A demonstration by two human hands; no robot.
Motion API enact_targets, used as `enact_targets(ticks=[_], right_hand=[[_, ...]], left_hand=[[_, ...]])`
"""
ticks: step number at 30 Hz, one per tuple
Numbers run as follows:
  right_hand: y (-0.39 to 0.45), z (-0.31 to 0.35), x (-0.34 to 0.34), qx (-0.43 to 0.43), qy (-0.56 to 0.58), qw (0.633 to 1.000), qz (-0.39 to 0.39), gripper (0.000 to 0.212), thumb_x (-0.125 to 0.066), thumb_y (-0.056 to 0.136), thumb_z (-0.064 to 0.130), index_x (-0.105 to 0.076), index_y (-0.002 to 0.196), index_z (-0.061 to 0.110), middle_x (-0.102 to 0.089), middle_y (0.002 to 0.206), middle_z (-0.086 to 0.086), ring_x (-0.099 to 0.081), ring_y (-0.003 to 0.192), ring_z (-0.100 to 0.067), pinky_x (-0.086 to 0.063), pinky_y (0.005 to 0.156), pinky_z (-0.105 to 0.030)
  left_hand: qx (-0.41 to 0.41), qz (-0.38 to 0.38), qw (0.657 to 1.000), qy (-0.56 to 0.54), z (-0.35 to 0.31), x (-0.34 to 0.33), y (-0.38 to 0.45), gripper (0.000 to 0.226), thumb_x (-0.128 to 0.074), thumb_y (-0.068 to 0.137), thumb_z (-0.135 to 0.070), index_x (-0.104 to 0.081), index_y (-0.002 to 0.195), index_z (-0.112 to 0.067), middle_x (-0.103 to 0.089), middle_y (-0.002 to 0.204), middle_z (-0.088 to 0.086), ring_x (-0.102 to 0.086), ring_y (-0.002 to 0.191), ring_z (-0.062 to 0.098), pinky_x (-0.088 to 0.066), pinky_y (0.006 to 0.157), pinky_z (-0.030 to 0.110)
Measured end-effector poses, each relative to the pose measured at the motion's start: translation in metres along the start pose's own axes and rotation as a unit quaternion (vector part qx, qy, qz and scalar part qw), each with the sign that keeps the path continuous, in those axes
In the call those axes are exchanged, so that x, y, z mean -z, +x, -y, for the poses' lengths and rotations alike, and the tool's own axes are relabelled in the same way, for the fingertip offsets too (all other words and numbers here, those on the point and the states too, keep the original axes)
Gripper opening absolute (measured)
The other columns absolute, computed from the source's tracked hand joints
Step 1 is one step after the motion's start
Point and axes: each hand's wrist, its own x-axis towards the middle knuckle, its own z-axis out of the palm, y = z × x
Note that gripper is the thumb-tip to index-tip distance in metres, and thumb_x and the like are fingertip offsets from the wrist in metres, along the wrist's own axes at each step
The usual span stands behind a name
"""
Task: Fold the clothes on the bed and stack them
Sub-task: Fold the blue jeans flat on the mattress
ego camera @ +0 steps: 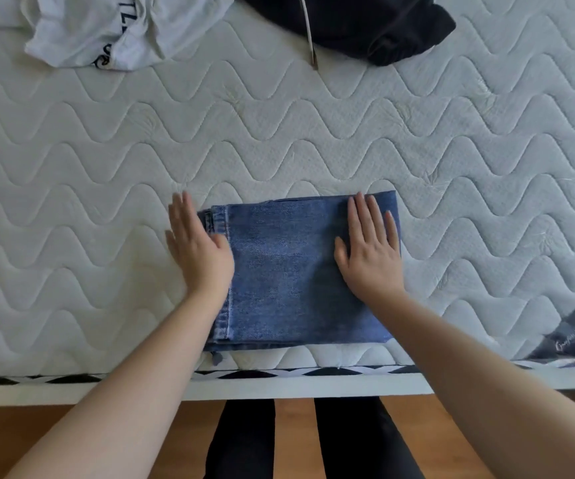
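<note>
Folded jeans (296,271) at lower centre of the frame, near the edge of the bed (313,133). Thick denim, rather heavy and stiff, not slippery (best taken under both short sides). Left hand (199,250) and right hand (369,250) flat, fingers straight, gripping nothing. White shirt (106,29) and black garment (365,25) soft, crumpled, at top.

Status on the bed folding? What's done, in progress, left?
Done: the jeans lie folded into a compact rectangle near the mattress edge.
In hand: left hand and right hand rest flat on the jeans' two ends, fingers straight, apparently smoothing.
Left: the white T-shirt and the black garment sit crumpled at the far side, unfolded. No stack yet, only the jeans.
</note>
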Motion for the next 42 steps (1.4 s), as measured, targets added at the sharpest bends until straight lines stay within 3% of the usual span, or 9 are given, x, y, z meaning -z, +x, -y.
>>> enact_targets(ticks=[4, 7, 17, 21, 25, 29, 33, 38, 42], right_hand=[[-0.051, 0.015, -0.005, 0.013, 0.016, 1.000, -0.011, 0.065, -0.043, 0.095, 0.033, -0.026, 0.154, 0.011, -0.022, 0.162, -0.006, -0.017, 0.150, -0.020, -0.011, 0.123, -0.042], [-0.075, 0.016, -0.020, 0.050, 0.015, 0.999, 0.011, 0.065, -0.049, 0.095, 0.035, -0.029, 0.153, 0.012, -0.022, 0.161, -0.005, -0.018, 0.150, -0.020, -0.016, 0.121, -0.043], [-0.066, -0.023, -0.021, 0.007, 0.015, 1.000, 0.015, 0.072, -0.038, 0.097, 0.056, -0.018, 0.157, 0.021, -0.011, 0.164, 0.005, -0.011, 0.151, -0.012, -0.012, 0.122, -0.043], [-0.055, -0.031, -0.010, -0.121, 0.209, 0.970, 0.018, 0.076, -0.050, 0.096, 0.045, -0.008, 0.157, 0.027, -0.004, 0.164, 0.007, -0.013, 0.150, -0.013, -0.021, 0.120, -0.038], [-0.045, -0.041, 0.001, -0.252, 0.396, 0.882, 0.043, 0.063, -0.060, 0.086, 0.054, -0.036, 0.142, 0.037, -0.055, 0.131, 0.020, -0.050, 0.112, 0.013, -0.039, 0.088, -0.005], [-0.027, -0.055, 0.002, -0.272, 0.441, 0.847, 0.113, 0.064, -0.068, 0.064, 0.074, -0.062, 0.111, 0.030, -0.070, 0.099, 0.019, -0.067, 0.094, -0.001, -0.052, 0.080, -0.024], [-0.022, -0.057, 0.013, -0.217, 0.419, 0.868, 0.155, 0.074, -0.077, 0.058, 0.073, -0.048, 0.121, 0.046, -0.063, 0.109, 0.029, -0.060, 0.098, 0.008, -0.049, 0.085, -0.024], [-0.037, -0.045, 0.020, -0.185, 0.418, 0.878, 0.137, 0.082, -0.080, 0.066, 0.061, -0.034, 0.133, 0.050, -0.055, 0.119, 0.032, -0.051, 0.103, 0.020, -0.040, 0.080, -0.011], [-0.040, -0.038, 0.032, -0.214, 0.460, 0.851, 0.132, 0.072, -0.082, 0.067, 0.053, -0.040, 0.125, 0.059, -0.060, 0.114, 0.034, -0.056, 0.100, 0.015, -0.044, 0.081, -0.017]], left_hand=[[-0.316, 0.044, 0.942, 0.100, -0.011, -0.009, -0.043, 0.059, -0.041, 0.098, -0.019, -0.026, 0.154, -0.007, -0.022, 0.161, 0.011, -0.021, 0.149, 0.026, -0.019, 0.121, 0.048], [-0.394, 0.139, 0.890, 0.183, 0.015, -0.021, -0.077, 0.058, -0.032, 0.103, -0.036, -0.023, 0.155, -0.012, -0.018, 0.163, 0.005, -0.021, 0.150, 0.021, -0.019, 0.121, 0.045], [-0.270, 0.140, 0.922, 0.240, 0.065, 0.000, -0.062, 0.060, -0.022, 0.103, -0.046, -0.019, 0.156, -0.019, -0.013, 0.164, 0.001, -0.022, 0.149, 0.022, -0.016, 0.121, 0.049], [-0.199, 0.137, 0.954, 0.180, 0.071, 0.017, -0.055, 0.074, -0.038, 0.099, -0.047, -0.010, 0.157, -0.011, -0.009, 0.164, 0.015, -0.023, 0.146, 0.034, -0.024, 0.115, 0.049], [-0.019, 0.110, 0.994, -0.016, 0.056, 0.020, -0.049, 0.084, -0.067, 0.089, -0.041, -0.021, 0.153, -0.012, -0.043, 0.141, 0.016, -0.044, 0.127, 0.029, -0.039, 0.107, 0.042], [0.223, 0.155, 0.952, -0.142, 0.041, 0.020, -0.029, 0.072, -0.077, 0.073, -0.058, -0.051, 0.126, -0.017, -0.063, 0.114, -0.002, -0.062, 0.101, 0.022, -0.049, 0.085, 0.034], [0.217, 0.221, 0.940, -0.142, 0.044, 0.021, -0.029, 0.053, -0.082, 0.071, -0.051, -0.050, 0.106, -0.028, -0.062, 0.096, -0.014, -0.063, 0.090, 0.013, -0.048, 0.070, 0.029], [0.202, 0.272, 0.932, -0.126, 0.049, 0.028, -0.039, 0.061, -0.077, 0.079, -0.047, -0.042, 0.123, -0.023, -0.060, 0.125, 0.000, -0.060, 0.110, 0.023, -0.049, 0.099, 0.047], [0.173, 0.264, 0.929, -0.194, 0.041, 0.046, -0.043, 0.039, -0.077, 0.081, -0.037, -0.051, 0.110, -0.033, -0.065, 0.115, -0.005, -0.064, 0.104, 0.018, -0.051, 0.096, 0.049]])
